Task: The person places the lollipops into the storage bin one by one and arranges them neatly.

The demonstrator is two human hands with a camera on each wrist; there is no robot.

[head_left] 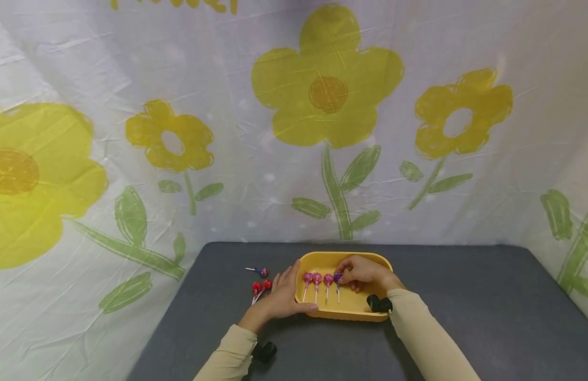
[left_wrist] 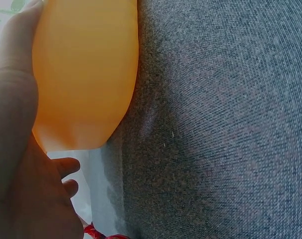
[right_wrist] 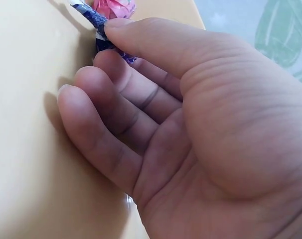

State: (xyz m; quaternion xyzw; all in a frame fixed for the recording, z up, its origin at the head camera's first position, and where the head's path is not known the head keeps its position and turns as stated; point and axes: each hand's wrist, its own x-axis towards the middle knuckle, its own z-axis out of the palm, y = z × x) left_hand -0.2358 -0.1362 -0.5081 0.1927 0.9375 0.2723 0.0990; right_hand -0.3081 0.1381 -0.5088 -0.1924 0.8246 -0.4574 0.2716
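A yellow tray lies on the table, its outer wall filling much of the left wrist view. My left hand rests against the tray's left end, thumb along the front rim and fingers extended at the left side. Inside, three pink-wrapped lollipops lie in a row, sticks towards me. To their right, my right hand pinches a purple-wrapped lollipop between thumb and index finger. Close up, its dark blue-purple wrapper shows beside a pink one; the other fingers curl loosely above the tray floor.
Left of the tray lie red-wrapped lollipops, partly behind my left hand. A purple-and-pink lollipop lies farther back, its stick pointing left. The grey table ends at a white cloth printed with yellow flowers.
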